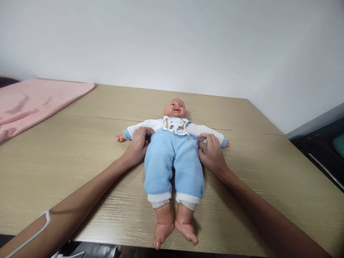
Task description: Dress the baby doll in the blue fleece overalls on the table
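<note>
A baby doll (pixel 174 150) lies on its back in the middle of a wooden table (pixel 80 150), head away from me, feet at the near edge. It wears light blue fleece trousers (pixel 173 165) and a white top with an elephant bib (pixel 175 125). My left hand (pixel 137 145) grips the trousers' waistband on the doll's left-hand side in view, fingers curled into the fabric. My right hand (pixel 212 152) holds the waistband on the other side, fingers pinched on the cloth under the doll's outstretched arm.
A pink blanket (pixel 32 104) is spread over the table's far left corner. A white wall rises behind the table. Dark furniture (pixel 322 150) stands off the right edge. A white cable (pixel 34 233) runs along my left forearm.
</note>
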Demonstrator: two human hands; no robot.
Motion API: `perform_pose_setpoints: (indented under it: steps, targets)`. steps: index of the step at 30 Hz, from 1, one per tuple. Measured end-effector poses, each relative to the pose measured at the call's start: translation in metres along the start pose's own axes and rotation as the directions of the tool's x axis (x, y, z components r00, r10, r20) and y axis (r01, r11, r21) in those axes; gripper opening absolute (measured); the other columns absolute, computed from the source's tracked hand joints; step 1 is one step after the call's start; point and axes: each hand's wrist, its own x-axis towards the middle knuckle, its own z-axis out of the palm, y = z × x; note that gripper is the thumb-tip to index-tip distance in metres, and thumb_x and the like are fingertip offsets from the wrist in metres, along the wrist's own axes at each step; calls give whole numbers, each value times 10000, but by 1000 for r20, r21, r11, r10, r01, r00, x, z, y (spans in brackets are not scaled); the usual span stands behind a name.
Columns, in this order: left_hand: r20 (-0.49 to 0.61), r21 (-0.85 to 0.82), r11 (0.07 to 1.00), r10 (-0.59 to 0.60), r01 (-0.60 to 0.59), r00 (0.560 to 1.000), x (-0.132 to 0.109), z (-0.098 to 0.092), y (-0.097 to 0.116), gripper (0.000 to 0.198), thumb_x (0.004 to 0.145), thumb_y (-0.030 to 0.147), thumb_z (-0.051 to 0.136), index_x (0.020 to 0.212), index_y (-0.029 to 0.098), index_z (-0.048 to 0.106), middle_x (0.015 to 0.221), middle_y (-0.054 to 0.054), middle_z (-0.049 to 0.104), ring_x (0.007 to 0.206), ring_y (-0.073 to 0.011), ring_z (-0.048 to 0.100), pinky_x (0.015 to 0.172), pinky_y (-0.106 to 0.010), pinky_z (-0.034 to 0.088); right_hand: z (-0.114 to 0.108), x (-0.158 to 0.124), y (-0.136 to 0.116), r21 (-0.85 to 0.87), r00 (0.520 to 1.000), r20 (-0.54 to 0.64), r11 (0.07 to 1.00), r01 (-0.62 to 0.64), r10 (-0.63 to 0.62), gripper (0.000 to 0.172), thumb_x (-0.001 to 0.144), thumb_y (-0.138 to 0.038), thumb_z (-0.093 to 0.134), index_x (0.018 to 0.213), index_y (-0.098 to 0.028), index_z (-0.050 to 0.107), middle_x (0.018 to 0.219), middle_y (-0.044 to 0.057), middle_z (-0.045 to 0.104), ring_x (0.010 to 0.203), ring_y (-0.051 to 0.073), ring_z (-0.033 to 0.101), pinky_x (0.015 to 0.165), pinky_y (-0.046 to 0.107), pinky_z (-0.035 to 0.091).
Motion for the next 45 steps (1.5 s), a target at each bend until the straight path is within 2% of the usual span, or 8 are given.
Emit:
perform_pose_setpoints:
  steps: [7, 12, 16, 23, 29, 33, 36, 45]
  targets:
    - [-194, 60, 998, 38, -27, 980, 15, -15, 45, 246, 972, 111, 543, 1164, 236, 633, 1234, -104, 655, 1143, -293, 616, 989, -447, 541, -45, 20, 47, -210, 985, 37, 962, 175, -171, 430, 975, -362, 713, 1371, -211, 638, 1428, 206, 686, 1351, 442, 622, 1159, 618, 442]
    - [7, 48, 967, 249, -249, 968, 45, 1, 94, 158, 1062, 235, 565, 1210, 241, 620, 1299, -101, 690, 1264, -314, 599, 1152, -506, 490, -68, 20, 90, 1, 964, 249, 995, 97, -95, 591, 970, -506, 784, 1465, -221, 632, 1426, 192, 746, 1287, 415, 705, 1123, 577, 535]
    - [179, 117, 941, 294, -317, 939, 78, 35, 105, 358, 1045, 353, 667, 1361, 198, 601, 1409, -161, 661, 1367, -374, 575, 1196, -544, 473, -72, 14, 101, 191, 986, 165, 981, -46, 14, 605, 879, -562, 909, 1340, -228, 704, 1327, 160, 806, 1159, 371, 780, 999, 497, 628]
    - [373, 203, 875, 347, -440, 861, 109, 75, 109, 617, 912, 371, 824, 1434, 146, 585, 1407, -185, 682, 1288, -398, 610, 1136, -544, 501, -69, 22, 47, 436, 988, -154, 897, 75, -7, 577, 774, -453, 1036, 1232, -263, 739, 1185, 92, 771, 1070, 300, 762, 963, 441, 654]
    - [250, 114, 907, 369, -406, 895, 102, 73, 102, 368, 979, 375, 710, 1284, 187, 631, 1244, -152, 748, 1129, -366, 675, 996, -506, 527, -48, 14, -3, 703, 999, -19, 710, 43, -41, 647, 877, -300, 974, 1420, -330, 623, 1351, 82, 704, 1130, 248, 756, 980, 412, 689]
    - [146, -7, 927, 372, -376, 916, 98, 69, 94, 332, 930, 352, 706, 1218, 204, 634, 1157, -128, 756, 1067, -349, 689, 936, -484, 531, -31, 8, 13, 679, 999, 18, 733, -38, 35, 848, 848, -377, 999, 1536, -356, 505, 1589, 123, 594, 1373, 295, 664, 1140, 484, 621]
    - [43, -132, 936, 335, -327, 941, 97, 66, 90, 322, 904, 333, 695, 1196, 211, 639, 1148, -108, 762, 1066, -329, 708, 947, -471, 544, -19, 5, 28, 660, 972, 203, 716, -227, 121, 689, 891, -520, 940, 1445, -306, 590, 1459, 132, 687, 1338, 320, 687, 1150, 532, 599]
    - [-80, -548, 835, -112, 50, 991, 95, 50, 76, 387, 841, 437, 764, 1157, 215, 743, 1193, -105, 821, 1258, -380, 719, 1195, -541, 523, 6, 2, -8, 763, 903, 411, 493, -418, 130, 472, 981, -590, 810, 1336, -297, 705, 1408, 84, 758, 1325, 296, 705, 1181, 478, 554]
